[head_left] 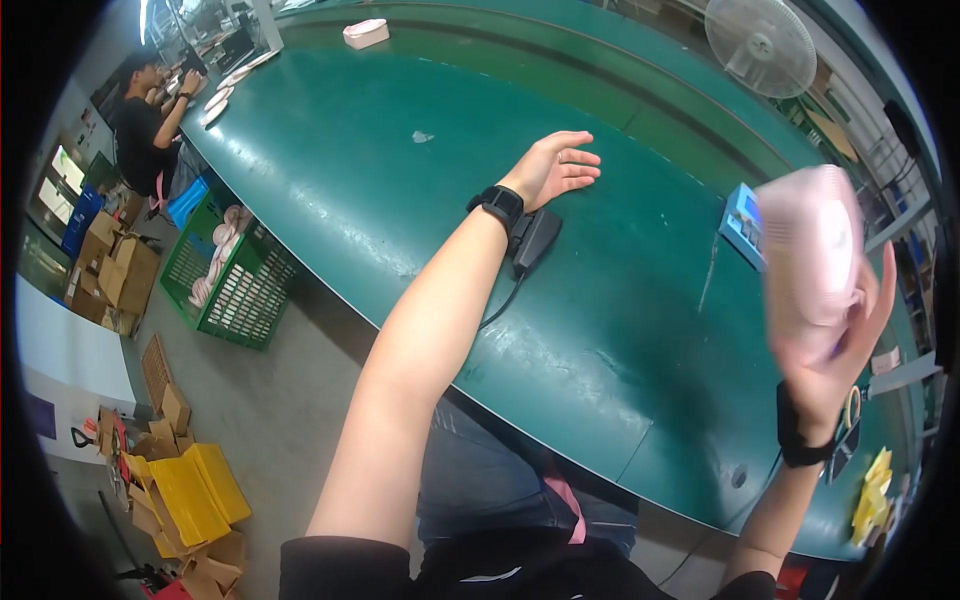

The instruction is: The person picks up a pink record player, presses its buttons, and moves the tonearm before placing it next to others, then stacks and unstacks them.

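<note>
My right hand (842, 350) holds a pale pink, rounded plastic device (808, 250) above the right side of the table. The device is smeared by motion, so its exact kind does not show. Over the middle of the table, my left hand (562, 172) is open and empty, its fingers stretched to the right. Just below that hand lies a black corded device (536, 240), partly hidden by my wrist. A blue boxy device (742, 226) with buttons sits on the table, partly covered by the pink one.
The green worktable (560, 360) runs across the view. A pink and white container (366, 34) stands at its far edge. Left are a green crate (235, 290) of pink parts, cardboard boxes (128, 270) and a seated person (145, 120). Yellow packets (872, 495) lie at right.
</note>
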Demonstrator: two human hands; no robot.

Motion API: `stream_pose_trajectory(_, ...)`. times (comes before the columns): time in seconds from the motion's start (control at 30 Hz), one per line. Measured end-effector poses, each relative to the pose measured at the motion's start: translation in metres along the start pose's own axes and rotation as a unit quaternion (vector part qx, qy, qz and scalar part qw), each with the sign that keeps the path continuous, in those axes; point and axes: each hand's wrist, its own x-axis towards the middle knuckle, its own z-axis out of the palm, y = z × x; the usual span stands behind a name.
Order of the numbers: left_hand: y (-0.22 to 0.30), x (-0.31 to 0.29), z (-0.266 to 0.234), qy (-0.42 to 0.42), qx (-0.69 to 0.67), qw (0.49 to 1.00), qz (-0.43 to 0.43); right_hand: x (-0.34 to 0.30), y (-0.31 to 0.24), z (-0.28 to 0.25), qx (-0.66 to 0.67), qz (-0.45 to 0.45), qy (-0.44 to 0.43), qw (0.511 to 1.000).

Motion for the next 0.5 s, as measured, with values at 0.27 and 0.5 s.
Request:
stream_pose_trajectory(0.27, -0.002, 0.006, -0.002, -0.003, 0.000, 1.000, 0.005, -0.013, 0.006, -0.049, 0.352, 0.271, 0.081, 0.892)
stream_pose_trajectory(0.5, -0.007, 0.005, 0.000, -0.003, 0.007, 1.000, 0.010, -0.039, 0.033, -0.107, 0.272, 0.252, 0.135, 0.919)
